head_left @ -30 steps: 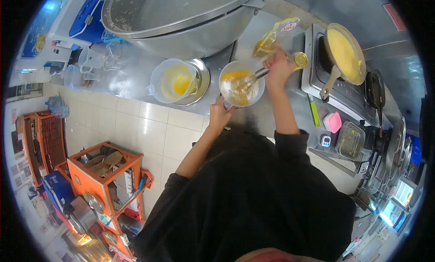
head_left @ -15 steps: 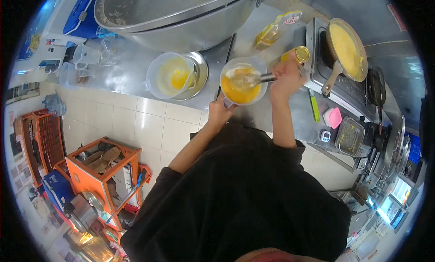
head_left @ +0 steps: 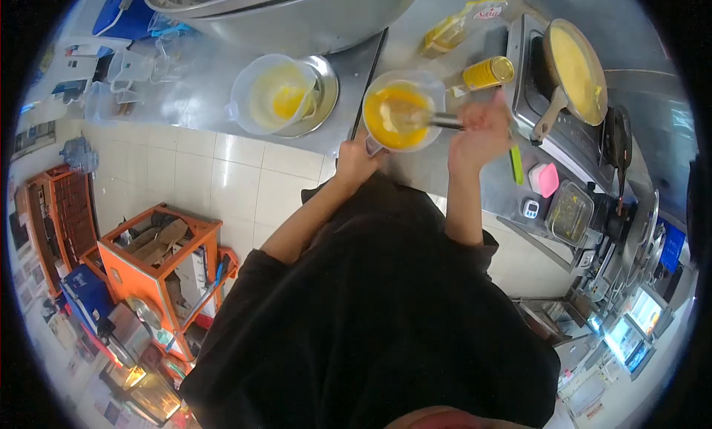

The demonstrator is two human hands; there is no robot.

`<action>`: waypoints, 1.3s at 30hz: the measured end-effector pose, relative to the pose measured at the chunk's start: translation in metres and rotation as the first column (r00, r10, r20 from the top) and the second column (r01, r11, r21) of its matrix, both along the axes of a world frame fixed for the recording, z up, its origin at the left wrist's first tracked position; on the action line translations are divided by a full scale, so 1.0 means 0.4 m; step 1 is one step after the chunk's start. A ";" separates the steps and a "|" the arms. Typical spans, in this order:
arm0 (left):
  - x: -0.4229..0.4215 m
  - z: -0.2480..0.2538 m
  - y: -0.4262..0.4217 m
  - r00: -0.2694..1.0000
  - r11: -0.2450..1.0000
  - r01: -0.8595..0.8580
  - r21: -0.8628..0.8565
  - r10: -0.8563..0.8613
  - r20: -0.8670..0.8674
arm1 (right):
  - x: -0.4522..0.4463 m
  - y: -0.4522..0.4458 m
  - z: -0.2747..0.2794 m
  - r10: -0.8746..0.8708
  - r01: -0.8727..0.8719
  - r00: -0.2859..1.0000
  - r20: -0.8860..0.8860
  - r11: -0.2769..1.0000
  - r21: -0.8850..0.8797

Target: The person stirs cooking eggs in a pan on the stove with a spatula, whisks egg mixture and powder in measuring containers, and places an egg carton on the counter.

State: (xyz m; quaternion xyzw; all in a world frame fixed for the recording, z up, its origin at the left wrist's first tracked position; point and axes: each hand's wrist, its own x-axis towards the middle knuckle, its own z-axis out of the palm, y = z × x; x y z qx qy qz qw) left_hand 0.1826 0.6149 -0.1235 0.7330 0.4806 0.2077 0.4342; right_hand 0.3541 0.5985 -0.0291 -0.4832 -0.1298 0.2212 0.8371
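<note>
My left hand (head_left: 356,163) is closed round the handle of a clear plastic measuring jug (head_left: 436,95) at the counter's front edge. Inside the jug is a yellow-orange liquid with a paler patch in it. My right hand (head_left: 480,132), smeared by motion, grips the metal handle of a whisk (head_left: 446,120), whose wires are blurred down in the liquid. A second clear jug (head_left: 252,84) with yellow residue stands to the left, partly over a round metal dish (head_left: 328,95). A yellow can (head_left: 488,73) lies just beyond my right hand.
A large metal basin (head_left: 311,28) fills the back. A pan (head_left: 575,73) of yellow food sits on a portable stove (head_left: 523,54). Near it are a yellow pouch (head_left: 449,36), green-handled tool (head_left: 516,164), pink-and-white container (head_left: 545,179), timer (head_left: 530,208) and glass dish (head_left: 569,214).
The whisk and my right hand have shifted within the stirring area, and the pale patch in the liquid looks more blended. The whole view has tilted slightly, moving the counter items upward.
</note>
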 end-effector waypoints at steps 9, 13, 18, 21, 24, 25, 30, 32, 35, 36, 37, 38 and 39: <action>-0.012 -0.018 -0.005 0.999 0.997 0.022 0.068 -0.025 0.045 | -0.014 -0.038 -0.096 -0.103 0.142 0.961 0.256 0.980 -0.138; -0.011 -0.031 -0.003 0.996 0.989 0.017 0.146 -0.030 0.085 | -0.050 -0.041 -0.081 0.035 0.007 0.954 0.298 0.990 -0.139; -0.016 -0.030 -0.007 0.997 0.996 0.057 0.072 -0.060 0.039 | -0.087 -0.065 -0.097 0.073 -0.036 0.948 0.310 0.992 -0.125; -0.004 -0.039 0.012 0.998 0.990 0.050 0.132 -0.053 0.023 | -0.014 -0.067 0.008 0.209 -0.196 0.958 0.197 0.977 -0.084; -0.015 -0.028 0.005 0.998 0.993 0.062 0.105 -0.064 0.011 | -0.052 -0.062 -0.057 0.031 -0.029 0.989 0.147 0.999 -0.015; -0.013 -0.024 0.001 0.997 0.993 0.066 0.102 -0.070 0.037 | -0.070 -0.067 -0.101 -0.144 0.165 0.949 0.281 0.985 -0.052; -0.018 -0.051 -0.007 0.997 0.984 0.046 0.171 -0.057 0.058 | -0.030 -0.086 -0.042 0.161 -0.057 0.811 0.562 0.979 -0.198; -0.019 -0.047 -0.014 0.997 0.988 0.051 0.147 -0.059 0.052 | -0.046 -0.079 -0.046 -0.014 0.020 0.974 0.227 1.000 -0.021; 0.000 -0.046 0.004 0.996 0.986 0.015 0.166 -0.029 0.083 | 0.000 -0.079 -0.010 0.072 -0.033 0.896 -0.438 0.995 0.097; -0.002 -0.044 0.009 0.997 0.992 0.030 0.120 -0.038 0.065 | -0.010 -0.083 -0.003 0.148 -0.127 0.958 -0.244 0.987 0.101; -0.015 -0.042 -0.004 0.998 0.997 0.054 0.058 -0.056 0.038 | -0.018 -0.088 0.003 0.204 -0.200 0.978 -0.033 0.975 0.099; -0.021 -0.036 -0.012 0.998 0.997 0.055 0.047 -0.056 0.030 | -0.028 -0.091 0.012 0.234 -0.252 0.958 0.167 0.962 0.103; -0.018 -0.026 -0.010 0.998 0.995 0.056 0.086 -0.058 0.023 | -0.051 -0.077 -0.056 -0.052 0.111 0.839 0.542 0.991 -0.075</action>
